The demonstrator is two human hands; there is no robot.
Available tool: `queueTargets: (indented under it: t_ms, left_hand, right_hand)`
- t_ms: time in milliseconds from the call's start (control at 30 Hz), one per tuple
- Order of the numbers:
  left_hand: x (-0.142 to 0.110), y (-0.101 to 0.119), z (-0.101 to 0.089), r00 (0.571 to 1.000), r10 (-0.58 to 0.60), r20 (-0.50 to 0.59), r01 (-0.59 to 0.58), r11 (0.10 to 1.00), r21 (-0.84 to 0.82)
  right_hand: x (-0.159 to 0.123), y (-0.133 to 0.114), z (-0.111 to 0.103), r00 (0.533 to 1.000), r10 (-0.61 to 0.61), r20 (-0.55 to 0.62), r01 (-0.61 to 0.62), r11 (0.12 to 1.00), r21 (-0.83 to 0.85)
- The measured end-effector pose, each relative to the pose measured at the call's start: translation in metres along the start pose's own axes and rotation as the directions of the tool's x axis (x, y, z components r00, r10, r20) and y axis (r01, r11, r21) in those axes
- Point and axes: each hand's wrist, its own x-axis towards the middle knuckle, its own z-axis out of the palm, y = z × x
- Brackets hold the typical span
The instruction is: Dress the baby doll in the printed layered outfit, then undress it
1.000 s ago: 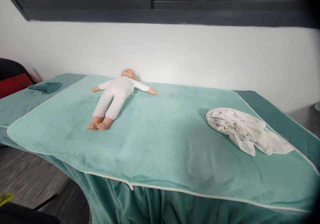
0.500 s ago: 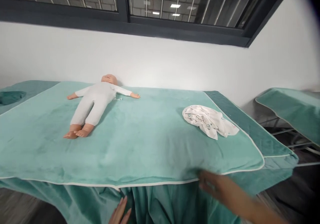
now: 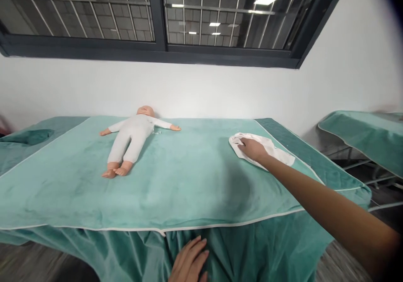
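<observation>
On the bed's right side, my right hand point(image 3: 253, 150) reaches down onto a crumpled white printed cloth point(image 3: 277, 152), which looks like a baby garment. Its fingers are curled into the cloth near the left end, and the fingertips are partly hidden. My left hand point(image 3: 189, 262) is low at the front edge, by the hanging green cover, with fingers stretched out and nothing in them. A baby doll point(image 3: 134, 133) in a white suit lies on its back on the left, arms spread and head toward the wall, apart from both hands.
A green sheet with white piping point(image 3: 185, 181) covers the massage bed, which has a face hole point(image 3: 31, 137) at its left end. Behind it are a white wall point(image 3: 201, 91) and a dark-framed barred window point(image 3: 226, 56). Another green-covered bed point(image 3: 362, 133) stands at the right.
My right hand has moved from the bed's front edge forward onto the white cloth and curled into it. My left hand has shifted right and shows more. The view has tilted up.
</observation>
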Motion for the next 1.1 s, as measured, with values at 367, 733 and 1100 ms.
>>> queueTargets:
  t_ms: [367,733,1100]
  left_hand:
    - [0.098,-0.011,-0.025,0.766,-0.581,0.276,0.626,0.578,-0.523]
    - [0.180,-0.039,-0.060,0.498,-0.867,0.026,0.417,0.213,-0.884]
    - [0.155,-0.054,-0.075,0.466,-0.856,0.224,0.453,0.014,-0.891]
  right_hand:
    - [-0.038,-0.085,-0.083,0.997,-0.050,-0.056,0.063,0.158,0.985]
    - [-0.115,-0.123,-0.028,0.639,-0.769,-0.015,0.696,0.570,0.436]
    - [-0.106,-0.137,0.027,0.791,-0.599,-0.129,0.584,0.673,0.453]
